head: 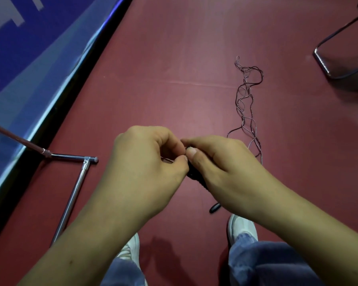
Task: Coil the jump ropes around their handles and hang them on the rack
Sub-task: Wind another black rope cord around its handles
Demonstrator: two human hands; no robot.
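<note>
My right hand (221,172) grips black jump rope handles (196,176), whose lower end (215,208) sticks out under my palm. My left hand (145,162) meets it thumb to thumb and pinches the thin rope right at the handles. Most of the handles are hidden by my fingers. The thin dark rope (246,100) trails away from my right hand and lies in loose tangled loops on the red floor. The metal foot of the rack (74,193) stands on the floor to my left.
A blue wall panel with a black base (29,69) runs along the left. A chair's dark metal frame (339,58) rests on the floor at the upper right. My white shoes (242,226) and jeans are below my hands.
</note>
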